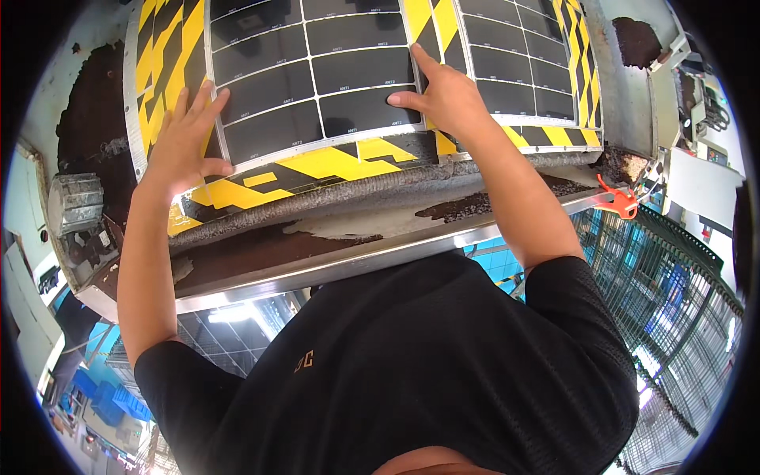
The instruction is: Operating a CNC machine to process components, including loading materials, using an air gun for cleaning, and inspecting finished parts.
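Note:
A black sheet (273,91), split into rectangles by white lines, lies on a board edged with yellow-and-black striped tape (317,166). Spread over the sheet's lower left corner, my left hand (186,142) rests with its fingers apart on the striped border and the sheet's edge. My right hand (450,99) is at the sheet's lower right, its index finger stretched along the right edge and its thumb on the black surface. Its other fingers are mostly hidden. Neither hand shows anything held. A second black sheet (503,59) with the same kind of grid lies to the right.
A bright metal rail (348,267) runs between my body and the board. An orange clip-like piece (619,202) sits at its right end. Wire racks (665,309) stand at the right; a grey ribbed knob (77,202) is at the left.

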A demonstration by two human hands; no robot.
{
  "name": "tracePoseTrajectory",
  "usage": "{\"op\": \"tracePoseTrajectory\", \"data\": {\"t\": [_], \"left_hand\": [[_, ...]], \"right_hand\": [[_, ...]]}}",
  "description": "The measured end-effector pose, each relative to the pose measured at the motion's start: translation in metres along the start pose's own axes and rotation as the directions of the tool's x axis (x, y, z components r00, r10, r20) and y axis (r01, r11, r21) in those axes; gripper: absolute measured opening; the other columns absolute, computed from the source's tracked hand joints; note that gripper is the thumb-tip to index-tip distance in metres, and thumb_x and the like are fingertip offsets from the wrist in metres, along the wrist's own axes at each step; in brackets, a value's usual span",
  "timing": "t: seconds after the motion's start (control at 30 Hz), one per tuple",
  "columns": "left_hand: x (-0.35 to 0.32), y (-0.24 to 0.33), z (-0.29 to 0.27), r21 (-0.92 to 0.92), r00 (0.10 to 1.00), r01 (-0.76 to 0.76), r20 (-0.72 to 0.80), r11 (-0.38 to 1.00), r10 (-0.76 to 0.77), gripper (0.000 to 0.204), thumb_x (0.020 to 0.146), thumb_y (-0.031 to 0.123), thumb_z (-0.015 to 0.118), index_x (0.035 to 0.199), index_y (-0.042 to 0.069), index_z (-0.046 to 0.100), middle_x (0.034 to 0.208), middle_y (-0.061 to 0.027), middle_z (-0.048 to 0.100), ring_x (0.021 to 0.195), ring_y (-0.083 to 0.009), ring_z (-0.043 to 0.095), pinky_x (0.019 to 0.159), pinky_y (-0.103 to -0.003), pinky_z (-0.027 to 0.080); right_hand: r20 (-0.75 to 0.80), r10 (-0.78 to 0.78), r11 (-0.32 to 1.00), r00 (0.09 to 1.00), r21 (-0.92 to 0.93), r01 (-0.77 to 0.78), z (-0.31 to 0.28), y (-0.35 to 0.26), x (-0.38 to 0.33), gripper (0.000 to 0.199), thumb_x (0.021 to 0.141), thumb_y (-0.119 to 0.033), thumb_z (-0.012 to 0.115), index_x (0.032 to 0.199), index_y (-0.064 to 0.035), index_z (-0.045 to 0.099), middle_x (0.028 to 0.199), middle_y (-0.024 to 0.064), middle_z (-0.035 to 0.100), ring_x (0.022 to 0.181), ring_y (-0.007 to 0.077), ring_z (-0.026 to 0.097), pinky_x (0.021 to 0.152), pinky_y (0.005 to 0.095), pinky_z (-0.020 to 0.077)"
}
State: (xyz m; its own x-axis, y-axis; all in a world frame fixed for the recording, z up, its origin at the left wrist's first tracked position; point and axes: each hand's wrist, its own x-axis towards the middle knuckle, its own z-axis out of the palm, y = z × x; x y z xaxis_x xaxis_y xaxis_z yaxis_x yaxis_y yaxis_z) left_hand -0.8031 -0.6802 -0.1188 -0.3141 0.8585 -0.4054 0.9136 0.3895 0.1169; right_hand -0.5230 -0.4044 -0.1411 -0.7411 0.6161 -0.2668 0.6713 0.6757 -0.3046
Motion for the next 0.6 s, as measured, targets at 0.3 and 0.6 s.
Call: {"op": "tracePoseTrajectory", "data": {"t": [0.3,0.6], "left_hand": [[-0.0011,-0.0007,0.0006,0.019,1.0,-0.002,0.003,1.0,0.002,0.116,0.059,0.031,0.09,0.156,0.029,0.027,0.165,-0.0029,0.019,0.152,-0.0336,0.014,0.122,-0.054,0.018],[0.0005,-0.0038,-0.0006,0.008,1.0,-0.025,-0.015,1.0,0.025,0.116,0.058,0.031,0.09,0.155,0.029,0.028,0.165,-0.0041,0.02,0.151,-0.0349,0.016,0.121,-0.055,0.02]], "right_hand": [[0.028,-0.014,1.0,1.0,0.011,0.014,-0.0014,0.0004,-0.0001,0.099,0.076,-0.064,0.073,0.149,-0.0076,0.039,0.097,0.0216,0.065,0.098,0.0375,0.065,0.085,0.0438,0.0515],[0.002,0.004,1.0,1.0,0.002,-0.004,-0.0013,-0.0039,0.0,0.098,0.072,-0.059,0.079,0.148,-0.0082,0.044,0.096,0.0209,0.068,0.091,0.0356,0.067,0.083,0.042,0.0523]]}}
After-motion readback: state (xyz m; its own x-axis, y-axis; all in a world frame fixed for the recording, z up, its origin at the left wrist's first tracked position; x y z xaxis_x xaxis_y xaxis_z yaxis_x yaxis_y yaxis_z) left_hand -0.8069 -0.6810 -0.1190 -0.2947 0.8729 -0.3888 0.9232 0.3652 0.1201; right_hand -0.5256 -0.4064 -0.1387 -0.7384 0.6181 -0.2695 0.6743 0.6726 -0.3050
